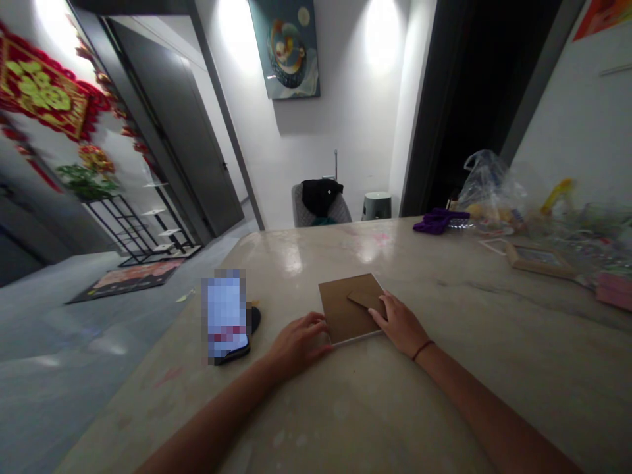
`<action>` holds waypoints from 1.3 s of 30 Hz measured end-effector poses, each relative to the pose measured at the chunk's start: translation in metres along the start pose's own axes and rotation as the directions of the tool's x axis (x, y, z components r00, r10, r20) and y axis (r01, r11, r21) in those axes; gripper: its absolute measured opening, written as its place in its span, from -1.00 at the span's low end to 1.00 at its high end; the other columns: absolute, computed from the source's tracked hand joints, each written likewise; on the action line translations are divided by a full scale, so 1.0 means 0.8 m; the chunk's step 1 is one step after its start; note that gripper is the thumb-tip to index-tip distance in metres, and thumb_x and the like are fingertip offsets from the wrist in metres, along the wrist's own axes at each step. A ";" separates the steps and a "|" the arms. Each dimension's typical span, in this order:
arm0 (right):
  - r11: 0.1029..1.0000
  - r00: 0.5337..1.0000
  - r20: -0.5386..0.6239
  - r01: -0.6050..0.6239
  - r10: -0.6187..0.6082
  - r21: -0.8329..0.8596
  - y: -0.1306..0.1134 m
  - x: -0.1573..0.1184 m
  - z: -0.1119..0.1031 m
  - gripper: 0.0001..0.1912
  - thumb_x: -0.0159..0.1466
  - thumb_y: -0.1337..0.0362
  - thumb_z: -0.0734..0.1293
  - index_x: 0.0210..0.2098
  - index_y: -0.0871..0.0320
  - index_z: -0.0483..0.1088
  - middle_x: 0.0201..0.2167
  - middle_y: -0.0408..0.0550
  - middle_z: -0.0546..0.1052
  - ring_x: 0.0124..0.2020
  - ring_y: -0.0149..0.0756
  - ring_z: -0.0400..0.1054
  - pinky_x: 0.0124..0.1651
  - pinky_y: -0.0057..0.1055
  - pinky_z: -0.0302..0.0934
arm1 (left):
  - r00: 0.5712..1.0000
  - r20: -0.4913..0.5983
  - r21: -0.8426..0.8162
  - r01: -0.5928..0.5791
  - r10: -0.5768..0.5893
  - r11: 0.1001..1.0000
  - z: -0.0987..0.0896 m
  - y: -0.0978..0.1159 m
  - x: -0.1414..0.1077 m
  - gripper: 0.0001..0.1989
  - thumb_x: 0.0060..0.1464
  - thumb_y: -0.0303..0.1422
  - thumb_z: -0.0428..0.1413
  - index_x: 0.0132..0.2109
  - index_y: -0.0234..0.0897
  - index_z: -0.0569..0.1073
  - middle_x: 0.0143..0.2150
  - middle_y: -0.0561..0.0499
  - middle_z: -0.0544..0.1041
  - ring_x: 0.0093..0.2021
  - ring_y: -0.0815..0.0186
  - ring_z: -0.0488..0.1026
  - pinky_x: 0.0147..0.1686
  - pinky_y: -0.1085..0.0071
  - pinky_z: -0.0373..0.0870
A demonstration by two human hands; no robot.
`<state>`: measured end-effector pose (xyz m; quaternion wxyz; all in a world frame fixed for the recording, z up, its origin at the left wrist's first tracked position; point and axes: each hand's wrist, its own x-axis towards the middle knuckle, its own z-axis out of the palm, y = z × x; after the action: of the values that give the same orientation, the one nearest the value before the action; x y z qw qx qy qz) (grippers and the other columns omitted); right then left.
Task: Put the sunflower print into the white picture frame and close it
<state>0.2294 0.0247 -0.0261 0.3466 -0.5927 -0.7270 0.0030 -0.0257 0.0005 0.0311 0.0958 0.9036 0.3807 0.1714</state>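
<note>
- Head view, looking forward and down over a polished cream stone-look tabletop [444, 401]; both bare forearms enter from the bottom edge.
- A square flat panel with a brown card back and thin white edge [336, 316] lies flat on the tabletop, between the two hands.
- A small brown card tab [366, 299] sits angled on the right part of the panel's back.
- Left hand [299, 343]: fingers slightly curled, touching the panel's left edge. Cannot tell whether it grips or only rests.
- Right hand [399, 324]: fingers lie across the panel's right side, touching the tab. Grip cannot be told. A dark red cord bracelet [423, 350] circles the wrist.
- Hands stay apart, the panel between them.
- Left of the left hand, near it: a pixelated phone [226, 316] on a black rounded item [254, 320].
- Far table edge, right: a crumpled clear plastic bag [486, 191] with mixed items inside, and a purple plastic object [439, 221] just beside it.
- Right side of the table: a light wooden picture frame [540, 261] lying flat, and a pink flat package [615, 291] near it.
- Beyond the table: a grey quilted chair [320, 214] with a black garment [318, 195] over it, and a pale green-grey stool [376, 205].
- Left, on the floor: a black metal shelf rack [133, 227] and a patterned floor mat [128, 280].
</note>
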 end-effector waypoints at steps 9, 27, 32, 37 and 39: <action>1.000 1.000 0.015 -0.004 0.004 -0.009 0.001 0.000 -0.001 -0.65 0.19 0.15 0.19 -0.12 0.26 0.31 -0.02 0.27 0.38 0.05 -0.06 0.25 0.03 -0.11 0.19 | 0.999 0.037 0.028 -0.014 0.013 1.000 -0.004 -0.007 -0.009 -0.75 0.11 -0.27 -0.02 -0.06 -0.09 0.40 0.06 -0.01 0.39 -0.03 0.24 0.39 -0.03 0.25 0.34; 1.000 1.000 -0.004 -0.001 0.001 -0.009 0.003 -0.001 -0.001 -0.65 0.21 0.14 0.16 -0.13 0.26 0.31 -0.04 0.25 0.39 0.04 -0.07 0.26 0.03 -0.11 0.19 | 0.997 0.057 0.116 -0.057 0.051 0.992 -0.005 -0.007 -0.009 -0.69 0.12 -0.39 -0.10 -0.01 -0.13 0.37 0.03 -0.04 0.42 -0.04 0.26 0.40 -0.05 0.27 0.33; 1.000 1.000 -0.007 -0.013 0.013 0.019 0.003 0.000 -0.003 -0.64 0.20 0.14 0.17 -0.13 0.28 0.31 -0.04 0.26 0.39 0.05 -0.08 0.25 0.05 -0.15 0.18 | 1.000 0.030 -0.006 -0.010 0.010 1.000 -0.002 -0.004 -0.007 -0.73 0.10 -0.37 -0.06 -0.04 -0.14 0.35 0.00 -0.01 0.43 -0.03 0.26 0.37 -0.01 0.27 0.29; 0.992 0.998 -0.041 -0.039 0.044 0.116 -0.001 0.001 -0.006 -0.64 0.20 0.11 0.18 -0.13 0.24 0.30 -0.07 0.20 0.41 -0.01 -0.10 0.29 0.05 -0.13 0.19 | 0.920 -0.068 -0.445 0.319 -0.386 0.837 0.009 -0.011 0.002 -0.72 0.10 -0.21 -0.05 -0.13 -0.29 0.37 -0.20 -0.10 0.50 -0.21 0.23 0.45 -0.16 0.25 0.35; 0.988 0.999 -0.032 -0.016 0.021 0.156 -0.008 0.001 -0.005 -0.64 0.20 0.10 0.18 -0.13 0.22 0.30 -0.07 0.17 0.41 0.01 -0.11 0.28 0.06 -0.13 0.18 | 0.874 -0.003 -0.704 0.343 -0.486 0.621 0.013 -0.013 0.009 -0.66 0.10 -0.20 -0.06 -0.05 -0.31 0.32 -0.16 -0.12 0.50 -0.25 0.25 0.47 -0.22 0.28 0.38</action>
<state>0.2262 0.0216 -0.0201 0.4039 -0.5705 -0.7132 0.0528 -0.0241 0.0125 0.0198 0.4213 0.6687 0.4962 0.3593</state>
